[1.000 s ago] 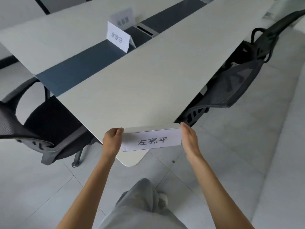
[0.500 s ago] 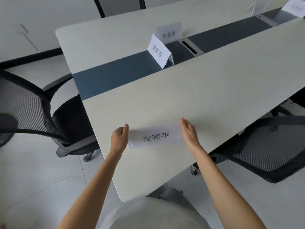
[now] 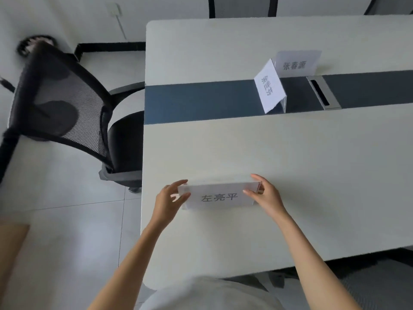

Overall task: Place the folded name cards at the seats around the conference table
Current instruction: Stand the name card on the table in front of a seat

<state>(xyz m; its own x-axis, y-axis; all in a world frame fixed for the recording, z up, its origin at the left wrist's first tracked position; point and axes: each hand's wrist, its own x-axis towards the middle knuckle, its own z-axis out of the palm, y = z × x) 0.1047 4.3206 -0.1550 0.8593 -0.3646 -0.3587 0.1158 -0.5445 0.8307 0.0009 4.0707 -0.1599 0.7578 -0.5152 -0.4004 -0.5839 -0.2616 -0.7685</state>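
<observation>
A folded name card printed with 3 dark characters stands on the pale worktop, near its near edge and close to the left end. The left hand is at the card's left end, its fingers loosely curved, with the thumb and forefinger spread on either side of the card's corner; whether they actually pinch it cannot be told. The right hand holds the card's right end, thumb on the front face and forefinger reaching over the top fold. Farther back, on the dark blue strip running along the worktop's middle, a second name card stands turned sideways, and a third name card stands just behind it on the pale surface. A black mesh chair sits at the worktop's left end.
</observation>
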